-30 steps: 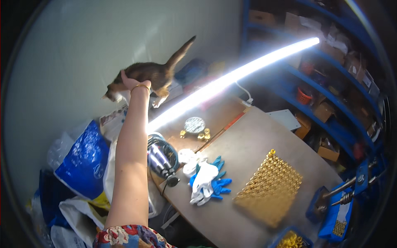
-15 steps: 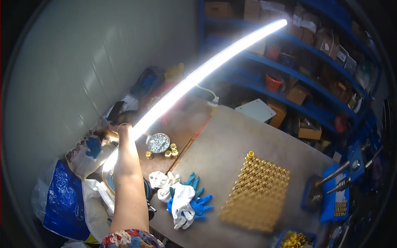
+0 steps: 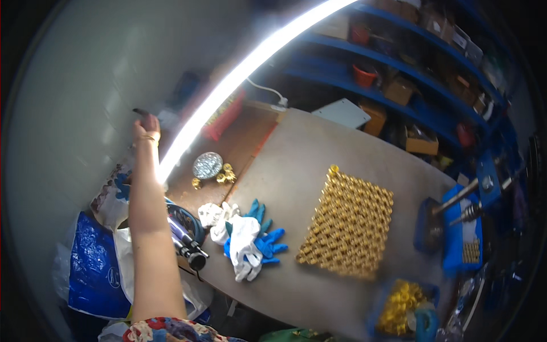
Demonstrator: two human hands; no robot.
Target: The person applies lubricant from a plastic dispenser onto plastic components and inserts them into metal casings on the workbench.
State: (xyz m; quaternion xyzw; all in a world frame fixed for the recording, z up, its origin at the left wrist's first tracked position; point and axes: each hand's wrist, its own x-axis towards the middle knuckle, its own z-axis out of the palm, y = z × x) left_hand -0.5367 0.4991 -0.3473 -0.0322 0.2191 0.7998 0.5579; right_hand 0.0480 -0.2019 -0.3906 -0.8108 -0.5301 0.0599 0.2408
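My left arm [image 3: 152, 239], bare below a flowered sleeve, stretches up the left side. My left hand [image 3: 148, 126], with a thin band at its wrist, is raised near the pale wall. Its fingers close on a dark, flat object [image 3: 140, 112], phone-like but blurred. A glowing tube lamp [image 3: 228, 74] slants past the forearm. Beyond the elbow, a round silvery dish [image 3: 208, 165] and several brass fittings [image 3: 226, 174] sit on the brown tabletop. White and blue gloves [image 3: 248, 242] lie heaped to the arm's right. My right hand is out of view.
Brass fittings in a dense block [image 3: 347, 225] cover part of the grey table [image 3: 285, 148]. A blue bin of yellow-brass parts [image 3: 401, 308] stands at lower right, a teal thing beside it. Machine with metal handles [image 3: 456, 199] at right; blue shelves [image 3: 399, 74] behind; power tools [image 3: 185, 242] near the elbow.
My left hand has moved up and left with the dark object, away from the lamp's lower end. The view has shifted, so the table things appear higher, and more of the parts bin shows.
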